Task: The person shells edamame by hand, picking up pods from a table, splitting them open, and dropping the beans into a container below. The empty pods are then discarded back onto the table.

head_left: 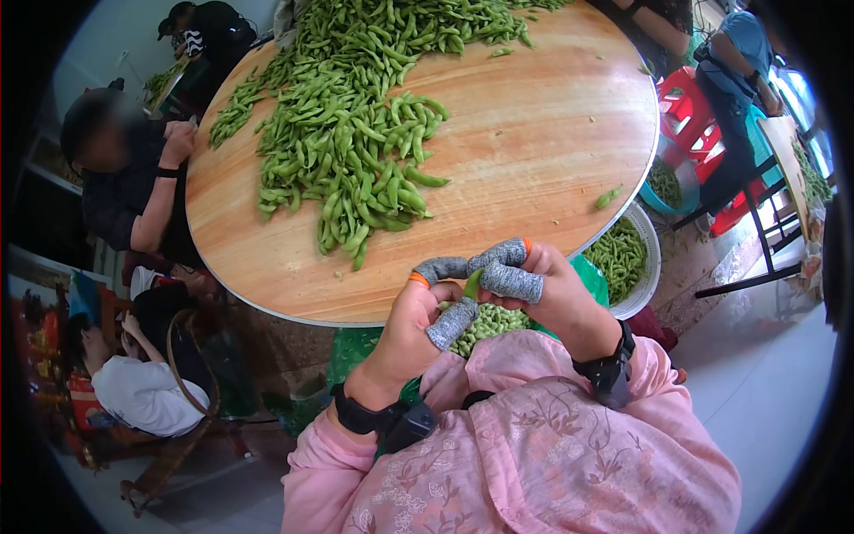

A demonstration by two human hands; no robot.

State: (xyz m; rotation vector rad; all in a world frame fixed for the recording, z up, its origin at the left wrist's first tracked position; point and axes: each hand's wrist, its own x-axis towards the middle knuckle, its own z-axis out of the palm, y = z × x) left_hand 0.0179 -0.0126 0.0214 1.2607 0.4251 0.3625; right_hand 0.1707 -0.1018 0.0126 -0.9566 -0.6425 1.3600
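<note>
Both my hands meet over my lap, just off the near edge of the round wooden table [498,187]. Grey finger sleeves cover some fingertips. A green pod [472,285] shows between them. My left hand [414,320] pinches its lower part between thumb and fingers, while my right hand [543,285] has its fingers closed at the pod's upper side. Below the hands lie shelled green beans [489,327] in a container whose rim is mostly hidden. A large heap of pods [342,142] covers the left and far parts of the table.
A white basket of pods [656,258] stands right of the table, with a blue basin [642,191] and red stools [685,107] beyond. A person [116,169] is at the table's left edge; other people sit around. One loose pod [608,198] lies near the right edge.
</note>
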